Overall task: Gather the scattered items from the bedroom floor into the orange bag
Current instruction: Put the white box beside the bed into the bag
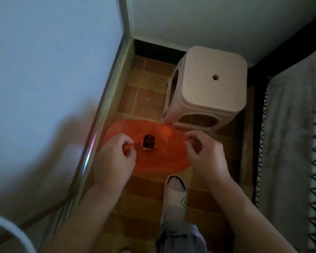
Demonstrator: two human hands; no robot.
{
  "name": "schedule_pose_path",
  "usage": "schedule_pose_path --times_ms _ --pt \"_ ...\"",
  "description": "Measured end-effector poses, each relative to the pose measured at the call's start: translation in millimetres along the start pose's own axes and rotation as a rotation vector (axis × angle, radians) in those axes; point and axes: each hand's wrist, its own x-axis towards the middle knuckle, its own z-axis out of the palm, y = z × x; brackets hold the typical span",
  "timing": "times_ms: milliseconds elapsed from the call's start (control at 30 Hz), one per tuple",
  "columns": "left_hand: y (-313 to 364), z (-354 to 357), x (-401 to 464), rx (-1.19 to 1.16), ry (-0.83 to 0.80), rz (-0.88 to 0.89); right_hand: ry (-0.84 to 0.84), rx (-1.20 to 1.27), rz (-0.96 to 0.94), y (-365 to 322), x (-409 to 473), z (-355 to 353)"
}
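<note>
The orange bag [159, 157] hangs stretched between my two hands above the brick-patterned floor. My left hand [115, 157] pinches its left edge with curled fingers. My right hand [206, 156] grips the right edge together with a small dark wrapper [197, 145]. A second small dark item with a pale edge [148, 143] shows in the middle of the bag; whether it lies inside or on the plastic I cannot tell.
A pink plastic stool [204, 86] stands just behind the bag. A metal-framed sliding door [106, 99] runs along the left, a bed with a grey cover [288, 136] along the right. My slippered foot [175, 190] stands below the bag. Small crumbs [161, 77] lie on the far floor.
</note>
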Motion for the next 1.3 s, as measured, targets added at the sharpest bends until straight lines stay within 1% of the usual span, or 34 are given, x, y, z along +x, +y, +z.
schedule_pose_path --times_ms 233,367,467,600,667,767,867,967,1067,1167,1300 --pt "77.7 -121.9 -42.8 -0.041 -0.014 -0.006 0.062 0.058 -0.045 -105.3 -52.4 -91.3" --pt "130.6 -195.6 -62.7 -0.076 0.022 -0.001 0.085 0.061 -0.073 -170.3 -69.9 -147.9" --pt "175.3 -252.1 -78.8 -0.087 0.059 0.036 0.099 0.066 -0.101 -219.3 -83.6 -190.5" --pt "231.8 -325.0 -111.2 -0.054 0.04 0.074 0.084 -0.005 -0.166 -281.1 -113.5 -246.7" --pt "258.1 -361.8 -127.3 -0.031 0.056 0.105 0.087 -0.055 -0.204 -314.1 -129.9 -278.5" --pt "290.3 -407.7 -147.2 0.023 0.084 0.122 0.08 -0.084 -0.212 -355.9 -150.0 -322.1" --pt "317.7 -448.7 -169.0 0.034 0.094 0.1 0.062 -0.091 -0.215 -393.6 -168.2 -358.6" --pt "339.9 -482.2 -188.6 0.013 0.134 0.073 0.024 -0.084 -0.259 -424.6 -174.7 -389.1" --pt "356.4 -512.2 -202.3 0.018 0.215 -0.002 -0.069 -0.106 -0.373 -457.7 -173.4 -412.3" --pt "363.0 -537.6 -211.3 0.027 0.28 -0.05 -0.135 -0.204 -0.454 -485.5 -171.2 -428.8" --pt "371.9 -564.5 -217.8 0.039 0.308 -0.084 -0.208 -0.232 -0.609 -524.2 -155.5 -432.2"
